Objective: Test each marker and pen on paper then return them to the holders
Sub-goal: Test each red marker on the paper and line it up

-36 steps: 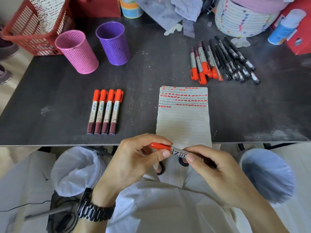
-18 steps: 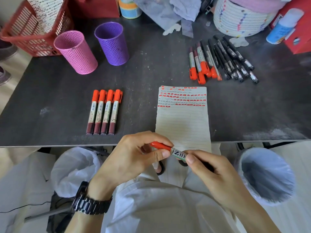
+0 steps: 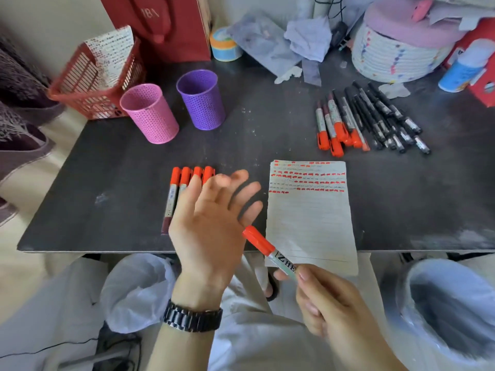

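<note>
Head cam view, going left to right: a red basket (image 3: 88, 84) sits at the far left corner of the dark table (image 3: 120, 204), and just right of it are the two mesh holders — pink holder (image 3: 150, 113) and purple holder (image 3: 201, 99), standing upright, side by side, nothing visible inside either one.

Closer to the table's front edge there's a neat row of orange-capped markers (image 3: 178, 188) lying parallel, caps pointing away. The left hand (image 3: 211, 223) hangs over that row with fingers spread and slack, gripping nothing, and it covers part of the row. There's a dark watch (image 3: 191, 315) on that wrist.

Right next to it is the one marker in play (image 3: 267, 250), cap on, tilted with the orange cap up and to the left — the right hand (image 3: 329, 301) has it pinched by the lower barrel between thumb and fingers, down near the table's front edge.

Behind that marker lies the lined paper (image 3: 308, 210), its bottom hanging off the edge, with rows of orange dashes across the top part.

Further back right is a loose pile of pens and markers (image 3: 369, 121), orange-capped ones on its left, black ones on its right.
</note>
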